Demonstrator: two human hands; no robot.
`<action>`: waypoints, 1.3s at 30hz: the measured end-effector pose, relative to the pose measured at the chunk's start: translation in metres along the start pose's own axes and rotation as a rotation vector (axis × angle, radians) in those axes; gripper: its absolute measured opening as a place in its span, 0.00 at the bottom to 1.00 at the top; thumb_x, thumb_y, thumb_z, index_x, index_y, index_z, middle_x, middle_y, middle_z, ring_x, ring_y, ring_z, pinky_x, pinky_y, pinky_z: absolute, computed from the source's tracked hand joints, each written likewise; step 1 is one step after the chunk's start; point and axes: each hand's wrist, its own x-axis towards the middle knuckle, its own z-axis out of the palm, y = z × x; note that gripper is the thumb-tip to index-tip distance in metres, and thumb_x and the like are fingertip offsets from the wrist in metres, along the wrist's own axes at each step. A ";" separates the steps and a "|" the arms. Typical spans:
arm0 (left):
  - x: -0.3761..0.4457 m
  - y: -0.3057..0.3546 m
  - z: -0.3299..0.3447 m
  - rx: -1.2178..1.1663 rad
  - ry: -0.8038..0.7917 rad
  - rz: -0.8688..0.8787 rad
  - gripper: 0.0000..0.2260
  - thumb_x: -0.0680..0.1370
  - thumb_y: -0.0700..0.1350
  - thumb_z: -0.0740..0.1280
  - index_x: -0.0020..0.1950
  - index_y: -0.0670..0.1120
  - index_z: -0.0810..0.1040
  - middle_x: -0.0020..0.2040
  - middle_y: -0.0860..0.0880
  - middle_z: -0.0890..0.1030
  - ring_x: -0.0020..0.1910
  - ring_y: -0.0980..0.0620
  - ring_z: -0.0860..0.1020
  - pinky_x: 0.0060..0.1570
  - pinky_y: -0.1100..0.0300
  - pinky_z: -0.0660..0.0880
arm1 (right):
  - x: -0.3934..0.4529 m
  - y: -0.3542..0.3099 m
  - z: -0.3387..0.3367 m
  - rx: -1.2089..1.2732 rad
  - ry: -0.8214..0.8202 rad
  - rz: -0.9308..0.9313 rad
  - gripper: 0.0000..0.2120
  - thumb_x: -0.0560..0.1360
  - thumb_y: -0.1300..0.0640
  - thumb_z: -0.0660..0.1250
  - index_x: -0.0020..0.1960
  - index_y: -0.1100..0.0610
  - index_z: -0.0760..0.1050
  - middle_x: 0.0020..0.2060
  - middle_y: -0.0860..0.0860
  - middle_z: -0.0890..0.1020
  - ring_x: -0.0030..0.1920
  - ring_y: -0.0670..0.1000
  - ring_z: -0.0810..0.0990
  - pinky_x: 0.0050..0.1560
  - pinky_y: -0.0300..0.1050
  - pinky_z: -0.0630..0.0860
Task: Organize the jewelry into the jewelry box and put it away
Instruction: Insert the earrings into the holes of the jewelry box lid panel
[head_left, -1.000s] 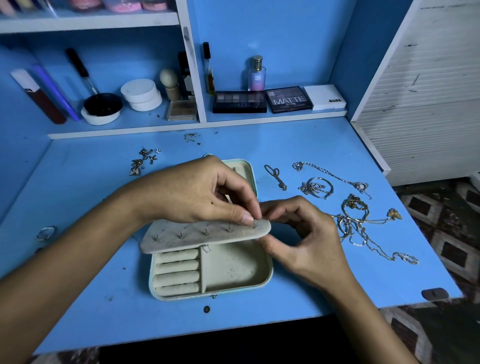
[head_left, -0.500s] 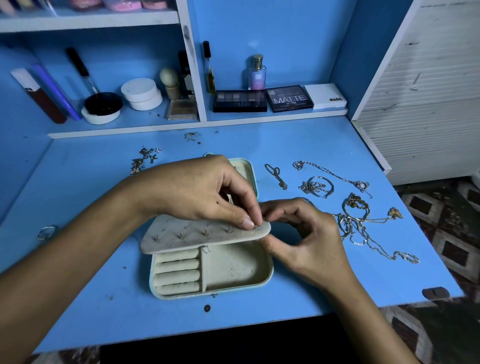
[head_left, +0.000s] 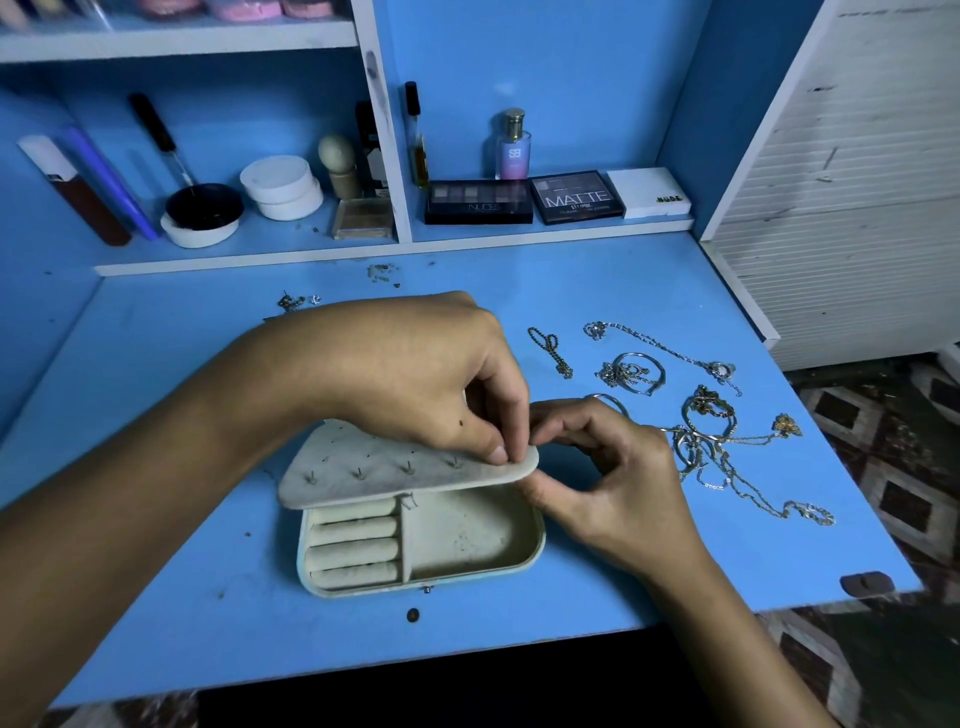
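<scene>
A pale open jewelry box (head_left: 519, 558) lies on the blue desk (head_left: 571, 280), with ring rolls at its left and a bare compartment at its right. A beige earring panel (head_left: 374, 475) is raised over the box, with several studs pinned through it. My left hand (head_left: 415, 374) pinches the panel's right end from above. My right hand (head_left: 608, 467) pinches the same end from the right and below. Whatever small piece is between the fingertips is hidden. Necklaces and bracelets (head_left: 706, 431) lie tangled to the right.
Small earrings (head_left: 298, 301) lie at the desk's back left. A low shelf behind holds makeup palettes (head_left: 524, 202), a perfume bottle (head_left: 513, 145), white jars (head_left: 280, 187) and brushes. A white slatted door (head_left: 852, 208) stands at the right. The desk's front edge is near me.
Both hands stay pinched at the panel's right end; fingertips shift only slightly. The view has barely moved.
</scene>
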 end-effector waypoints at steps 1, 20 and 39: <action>0.000 0.001 -0.001 0.020 -0.004 -0.001 0.06 0.74 0.49 0.74 0.46 0.62 0.85 0.36 0.68 0.81 0.36 0.72 0.75 0.37 0.76 0.66 | 0.000 0.000 0.000 -0.004 0.000 0.000 0.12 0.69 0.62 0.79 0.45 0.66 0.78 0.48 0.45 0.86 0.51 0.46 0.86 0.55 0.41 0.80; 0.005 -0.004 -0.003 -0.113 -0.066 -0.104 0.01 0.74 0.49 0.72 0.43 0.56 0.84 0.36 0.62 0.82 0.38 0.64 0.79 0.37 0.73 0.70 | 0.000 0.001 -0.001 0.010 -0.008 -0.004 0.10 0.69 0.65 0.78 0.45 0.65 0.78 0.49 0.48 0.87 0.51 0.48 0.86 0.55 0.45 0.81; 0.012 -0.006 0.001 -0.128 -0.120 -0.073 0.03 0.72 0.48 0.72 0.40 0.56 0.82 0.34 0.59 0.81 0.35 0.63 0.78 0.38 0.66 0.74 | 0.001 -0.001 0.000 -0.010 0.011 0.012 0.10 0.69 0.62 0.78 0.45 0.63 0.79 0.48 0.48 0.86 0.50 0.48 0.86 0.54 0.43 0.80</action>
